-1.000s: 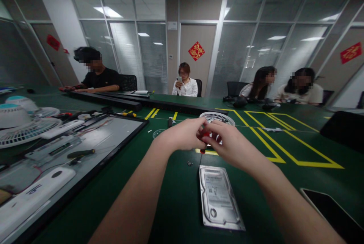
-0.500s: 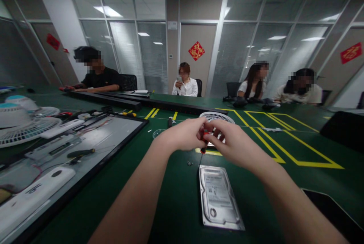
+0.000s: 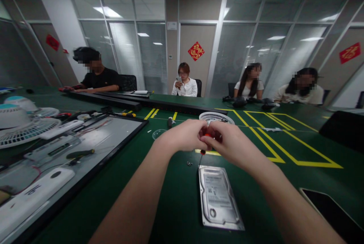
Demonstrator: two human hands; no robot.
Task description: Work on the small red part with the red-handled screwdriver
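A red-and-black screwdriver (image 3: 203, 152) stands nearly upright, its thin shaft reaching down to the far left corner of a silver hard drive (image 3: 218, 194). My left hand (image 3: 191, 135) and my right hand (image 3: 223, 135) both close around its handle, hiding most of it. The hard drive lies flat on the green table, label side up. Just left of its far corner is a small cluster of screws (image 3: 189, 163). Whether the screwdriver's tip sits in a screw is too small to tell.
On the left, a black-framed panel (image 3: 125, 134) carries another screwdriver (image 3: 80, 153) and a white device (image 3: 36, 198). Beyond my hands sits a white fan grille (image 3: 217, 117). A dark tablet-like object (image 3: 327, 208) lies at right. Several people sit across the table.
My right-hand fingers have closed further around the screwdriver handle, covering more of it. The hard drive and the screws stay in place.
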